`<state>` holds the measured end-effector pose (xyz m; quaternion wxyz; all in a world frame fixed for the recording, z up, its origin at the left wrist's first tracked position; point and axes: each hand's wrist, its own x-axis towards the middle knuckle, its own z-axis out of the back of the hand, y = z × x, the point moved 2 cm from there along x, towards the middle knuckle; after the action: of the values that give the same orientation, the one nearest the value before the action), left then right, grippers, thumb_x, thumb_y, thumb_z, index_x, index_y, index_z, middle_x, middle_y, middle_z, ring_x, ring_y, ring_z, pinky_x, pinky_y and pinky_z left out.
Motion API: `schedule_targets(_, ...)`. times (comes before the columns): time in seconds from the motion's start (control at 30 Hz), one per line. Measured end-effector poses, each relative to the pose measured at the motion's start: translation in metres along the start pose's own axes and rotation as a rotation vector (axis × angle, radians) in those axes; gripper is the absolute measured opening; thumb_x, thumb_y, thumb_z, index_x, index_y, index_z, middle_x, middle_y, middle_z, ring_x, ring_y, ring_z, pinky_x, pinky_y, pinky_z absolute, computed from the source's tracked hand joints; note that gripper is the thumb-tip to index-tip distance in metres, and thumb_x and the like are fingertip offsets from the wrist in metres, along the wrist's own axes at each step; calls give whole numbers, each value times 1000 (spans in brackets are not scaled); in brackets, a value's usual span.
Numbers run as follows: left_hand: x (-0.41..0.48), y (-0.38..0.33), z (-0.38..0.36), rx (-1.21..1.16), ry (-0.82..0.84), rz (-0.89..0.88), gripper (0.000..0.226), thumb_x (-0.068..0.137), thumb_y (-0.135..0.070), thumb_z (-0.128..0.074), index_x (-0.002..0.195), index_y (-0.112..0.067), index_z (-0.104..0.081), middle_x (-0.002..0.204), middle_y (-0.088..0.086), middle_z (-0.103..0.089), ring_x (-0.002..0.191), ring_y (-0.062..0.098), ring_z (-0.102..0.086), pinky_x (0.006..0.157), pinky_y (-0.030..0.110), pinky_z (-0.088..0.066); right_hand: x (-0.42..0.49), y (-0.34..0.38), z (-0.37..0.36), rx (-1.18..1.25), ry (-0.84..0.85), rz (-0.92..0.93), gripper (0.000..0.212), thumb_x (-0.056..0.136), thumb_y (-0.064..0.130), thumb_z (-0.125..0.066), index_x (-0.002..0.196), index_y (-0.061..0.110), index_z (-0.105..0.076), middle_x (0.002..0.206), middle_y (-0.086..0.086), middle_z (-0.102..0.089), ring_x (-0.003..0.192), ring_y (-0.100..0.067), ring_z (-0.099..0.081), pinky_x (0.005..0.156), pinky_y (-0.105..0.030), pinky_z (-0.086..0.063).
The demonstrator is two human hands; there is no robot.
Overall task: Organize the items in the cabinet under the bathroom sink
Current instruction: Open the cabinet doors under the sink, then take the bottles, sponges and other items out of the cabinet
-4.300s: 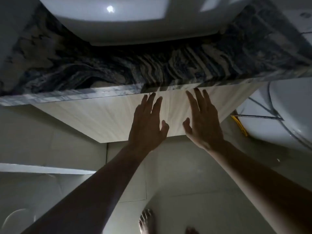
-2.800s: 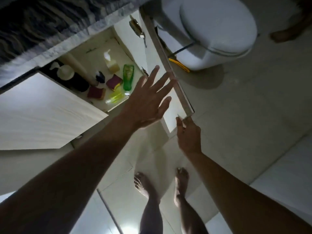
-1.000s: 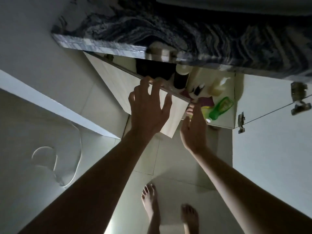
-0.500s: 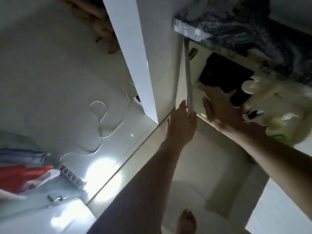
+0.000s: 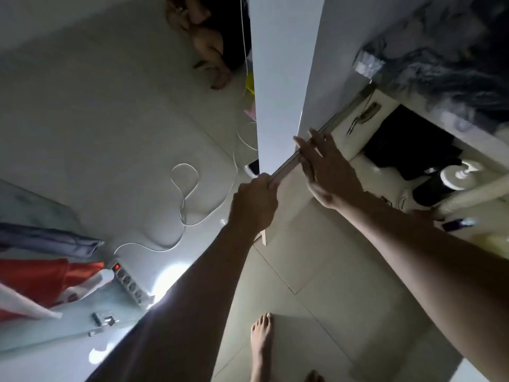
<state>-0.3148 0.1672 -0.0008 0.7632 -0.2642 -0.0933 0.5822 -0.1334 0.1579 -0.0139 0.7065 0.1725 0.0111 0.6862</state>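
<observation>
Your left hand [image 5: 254, 206] pinches the thin pale cabinet door [image 5: 316, 146] edge; your right hand [image 5: 327, 172] lies spread against it. Swing it fully wide (gently) before reaching the white pump bottle [image 5: 454, 176] inside.

1. Cabinet door [image 5: 325, 139] stands edge-on, swung open; left hand [image 5: 254, 206] grips its lower edge, right hand [image 5: 329, 172] lies against its inner face.
2. Cabinet opening right of the door is unobstructed at the front.
3. Inside, a dark bottle [image 5: 432, 188], white pump dispenser [image 5: 458, 175] and pale drain pipe [image 5: 479, 193] crowd the interior.
</observation>
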Motion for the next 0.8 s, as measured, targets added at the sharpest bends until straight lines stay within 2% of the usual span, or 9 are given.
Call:
schedule_targets(0.2, 23, 8, 24, 50, 9, 26, 34, 101, -39, -38, 103, -13, -61, 104, 15, -67, 100, 39, -60, 74, 32, -35, 12, 6, -8, 77, 11, -25, 49, 108, 28, -33, 156, 31, -30, 164, -7, -25, 151, -35, -20, 108, -48, -43)
schedule_targets(0.27, 30, 2, 32, 104, -29, 13, 29, 97, -31, -42, 99, -11, -62, 101, 15, -68, 98, 39, -61, 74, 33, -37, 14, 0, -3, 136, 58, 50, 52, 105, 22, -35, 156, 30, -28, 165, -3, -23, 151, -31, -21, 108, -42, -43)
schedule_targets(0.37, 39, -17, 36, 88, -147, -121, 30, 90, -25, -52, 114, -11, -65, 103, 12, -71, 95, 34, -66, 78, 32, -48, 2, -15, 13, 178, 146, 76, 61, 100, 12, -44, 156, 29, -28, 160, 0, -34, 143, -17, -40, 110, -29, -42)
schedule_targets(0.5, 53, -76, 22, -2, -198, -408, 41, 89, -29, -54, 125, -11, -61, 118, 6, -69, 106, 23, -66, 93, 35, -53, -53, -59, 34, 170, 193, -182, 54, 99, 20, -51, 149, 36, -40, 148, 7, -52, 127, -13, -55, 106, -37, -48)
schedule_targets(0.57, 59, -105, 9, -43, -71, -512, 37, 91, -28, -54, 125, -16, -60, 119, 2, -68, 109, 19, -64, 94, 29, -50, -84, -85, 43, 133, 210, -295, 48, 97, 23, -50, 143, 37, -47, 141, 10, -57, 122, -14, -59, 98, -39, -53)
schedule_targets(0.63, 63, -138, -13, -37, 146, -579, 33, 92, -27, -57, 123, -21, -60, 115, -2, -70, 105, 15, -66, 90, 24, -48, -118, -113, 57, 115, 237, -431, 44, 96, 23, -51, 138, 35, -53, 137, 9, -60, 118, -17, -62, 94, -36, -52)
schedule_targets(0.73, 59, -182, -53, 19, 438, -630, 30, 90, -29, -59, 120, -24, -61, 110, -4, -72, 100, 15, -68, 90, 33, -54, -173, -145, 77, 104, 294, -630, 41, 97, 27, -52, 138, 33, -54, 134, 4, -63, 114, -19, -63, 91, -36, -52)
schedule_targets(0.8, 53, -213, -79, 80, 558, -658, 32, 89, -32, -58, 119, -25, -62, 109, -4, -72, 99, 16, -68, 92, 38, -54, -207, -165, 90, 98, 330, -758, 42, 97, 29, -50, 139, 34, -51, 134, 4, -63, 116, -18, -61, 92, -35, -51)
